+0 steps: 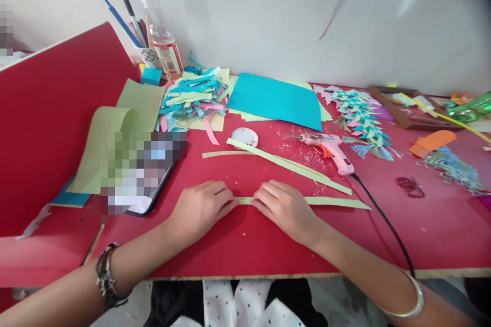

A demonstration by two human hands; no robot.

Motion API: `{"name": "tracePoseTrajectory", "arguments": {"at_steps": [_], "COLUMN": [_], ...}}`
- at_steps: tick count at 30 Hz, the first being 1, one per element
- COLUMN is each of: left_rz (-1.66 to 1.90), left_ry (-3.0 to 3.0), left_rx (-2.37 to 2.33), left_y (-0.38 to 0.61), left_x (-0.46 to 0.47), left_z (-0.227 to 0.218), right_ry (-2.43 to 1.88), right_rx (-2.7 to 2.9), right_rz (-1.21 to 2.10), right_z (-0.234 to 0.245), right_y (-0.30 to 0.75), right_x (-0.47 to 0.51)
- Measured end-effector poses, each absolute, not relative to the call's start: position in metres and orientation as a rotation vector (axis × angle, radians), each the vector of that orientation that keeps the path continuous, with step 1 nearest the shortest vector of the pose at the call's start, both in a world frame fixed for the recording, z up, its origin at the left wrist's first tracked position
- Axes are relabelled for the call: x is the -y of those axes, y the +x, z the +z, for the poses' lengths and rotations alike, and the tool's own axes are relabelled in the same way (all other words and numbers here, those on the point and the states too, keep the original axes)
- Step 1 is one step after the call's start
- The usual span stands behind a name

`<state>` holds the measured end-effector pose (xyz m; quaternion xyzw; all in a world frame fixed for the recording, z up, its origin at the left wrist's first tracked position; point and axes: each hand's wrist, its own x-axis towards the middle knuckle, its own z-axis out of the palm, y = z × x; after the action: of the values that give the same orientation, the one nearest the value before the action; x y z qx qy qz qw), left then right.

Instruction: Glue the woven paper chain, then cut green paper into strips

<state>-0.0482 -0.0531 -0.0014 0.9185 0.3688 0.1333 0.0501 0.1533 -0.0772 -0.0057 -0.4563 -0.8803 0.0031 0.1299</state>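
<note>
A narrow pale green paper strip (339,202) lies flat along the red tabletop. My left hand (203,207) is closed on its left end, fingertips pressed down and curled. A short way along, my right hand (286,209) is closed on the same strip, which runs out past it to the right. Only a small stretch of the strip shows between the hands; the fingers hide the rest. Just beyond my hands, more pale green strips (291,165) lie at a slant, one end over a round white lid (244,138).
A pink glue gun (332,149) with a black cord (385,219) rests at right. A phone (153,179) lies left. Behind are cut paper strips (195,94), a blue sheet (276,99), a bottle (163,43), woven paper pieces (360,115) and a brown tray (406,112).
</note>
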Motion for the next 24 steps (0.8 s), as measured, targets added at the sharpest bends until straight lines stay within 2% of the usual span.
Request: {"name": "tracePoseTrajectory", "arguments": {"at_steps": [11, 24], "left_rz": [0.344, 0.152], "left_ry": [2.633, 2.467], "left_rx": [-1.167, -1.212], "left_y": [-0.0490, -0.0463], "left_x": [0.0491, 0.0455], "left_z": [-0.0011, 0.0048], "right_ry": [-1.343, -1.274], "right_rx": [2.544, 2.524], "right_rz": [0.109, 0.078], "right_z": [-0.0066, -0.0102], "right_y": [0.1556, 0.1577], "right_x": [0.0725, 0.0674]}}
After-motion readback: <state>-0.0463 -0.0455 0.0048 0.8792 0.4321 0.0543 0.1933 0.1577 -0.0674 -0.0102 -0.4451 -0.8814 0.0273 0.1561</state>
